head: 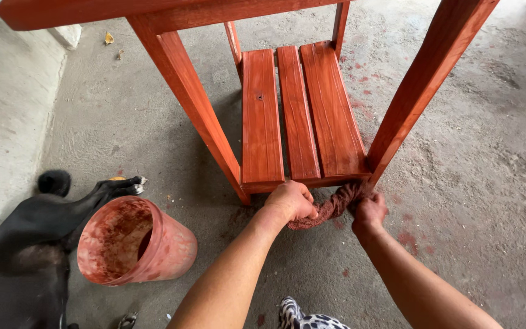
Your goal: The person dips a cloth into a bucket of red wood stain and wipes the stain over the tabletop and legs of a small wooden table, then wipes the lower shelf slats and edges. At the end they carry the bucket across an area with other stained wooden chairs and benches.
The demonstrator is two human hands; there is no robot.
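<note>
- Reddish-brown twisted cloth rag (333, 206), stretched low across the front edge of the red-stained wooden table frame (302, 116), right under the bottom slats and just above the grey concrete floor (470, 152).
- Could easily go wrong: slack in the rag probably means dragging across the gritty concrete, picking up dust and smearing it into the finish.
- Also risky: pulling too hard on one end, likely yanking the rag out of the other fist.
- Fresh-looking stain everywhere, so knuckles brushing the front rail might leave marks.
- Stained pink plastic bucket (134, 240) lying tipped on its side close by, beside a black dog (28, 244) stretched out on the floor; a sudden move from the dog could roll it toward the work.
- Left hand (292, 201): curled into a tight fist around one end of the rag, knuckles touching or nearly touching the front rail.
- Right hand (369, 211): also closed tight, gripping the other end near the right front leg (424, 85).
- Neither hand spread open at all, nothing else held.
</note>
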